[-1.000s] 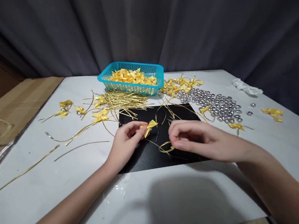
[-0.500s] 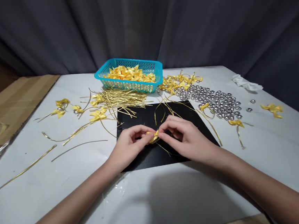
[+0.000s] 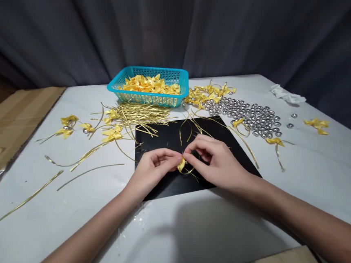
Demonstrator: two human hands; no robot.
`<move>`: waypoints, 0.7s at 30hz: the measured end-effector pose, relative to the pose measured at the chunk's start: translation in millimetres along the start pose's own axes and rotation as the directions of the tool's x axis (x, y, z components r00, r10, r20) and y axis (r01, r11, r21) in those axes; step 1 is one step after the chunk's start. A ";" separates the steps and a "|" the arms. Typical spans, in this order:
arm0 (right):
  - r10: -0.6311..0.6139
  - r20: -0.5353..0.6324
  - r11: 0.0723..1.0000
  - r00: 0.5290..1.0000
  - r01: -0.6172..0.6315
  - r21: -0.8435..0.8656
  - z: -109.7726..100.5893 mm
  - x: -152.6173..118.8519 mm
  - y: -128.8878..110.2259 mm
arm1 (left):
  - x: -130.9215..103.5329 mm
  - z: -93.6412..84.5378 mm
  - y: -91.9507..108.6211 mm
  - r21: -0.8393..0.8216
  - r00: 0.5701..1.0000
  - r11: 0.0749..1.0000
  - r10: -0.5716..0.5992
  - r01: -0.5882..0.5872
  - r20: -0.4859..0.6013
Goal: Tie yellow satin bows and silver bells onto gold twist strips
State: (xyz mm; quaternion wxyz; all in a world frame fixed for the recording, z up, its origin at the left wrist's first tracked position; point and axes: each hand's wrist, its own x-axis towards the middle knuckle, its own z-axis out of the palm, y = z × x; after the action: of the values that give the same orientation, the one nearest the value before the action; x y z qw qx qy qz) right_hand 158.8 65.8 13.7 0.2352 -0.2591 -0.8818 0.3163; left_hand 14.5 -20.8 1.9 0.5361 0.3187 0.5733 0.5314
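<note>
Above a black mat [image 3: 168, 185], a small yellow ribbon bow [image 3: 181, 165] with a looped gold cord [image 3: 189, 172] is pinched between my two hands. My left hand [image 3: 155, 166] closes thumb and forefinger on its left side. From the right, my right hand [image 3: 216, 156] pinches the bow's top, its fingertips almost touching those of the left. The fingers hide part of the bow. A small shiny spot shows beside the yellow ribbon, too small to name. Behind the hands lies a pile of cut gold cords [image 3: 143, 114].
A turquoise basket [image 3: 148, 98] of yellow ribbon pieces stands at the back. Silver heart-shaped beads [image 3: 251, 116] are heaped to its right, near finished-looking bows [image 3: 209, 92]. Loose cords and bows [image 3: 112, 133] lie leftward. Crumpled white cloth [image 3: 287, 94] sits far right; cardboard [image 3: 23, 116] is at left.
The bow has turned between my fingertips, and its yellow ribbon and cord loop now hang below them. My hands stay close together. The view has shifted slightly.
</note>
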 end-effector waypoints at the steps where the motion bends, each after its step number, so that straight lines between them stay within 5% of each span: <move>1: 0.000 -0.003 1.000 1.000 0.000 -0.004 0.0 0.1 -0.2 | -0.1 0.5 0.0 -0.012 1.000 1.000 -0.007 0.007 0.001; 9: 0.030 0.157 1.000 0.987 -0.030 -0.001 -9.3 4.7 2.2 | 2.2 -2.5 -4.5 0.014 0.998 0.999 0.036 -0.035 -0.052; 21: 0.008 0.127 1.000 0.992 -0.008 -0.005 -6.4 2.2 1.0 | 1.0 -1.5 -2.1 -0.014 0.998 1.000 0.007 -0.008 -0.062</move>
State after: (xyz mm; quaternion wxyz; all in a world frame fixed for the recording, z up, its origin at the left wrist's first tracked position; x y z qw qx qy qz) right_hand 161.2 70.6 18.0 0.1766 -0.2425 -0.8946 0.3312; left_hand 13.2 -20.8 -0.6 0.5183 0.3005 0.5847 0.5469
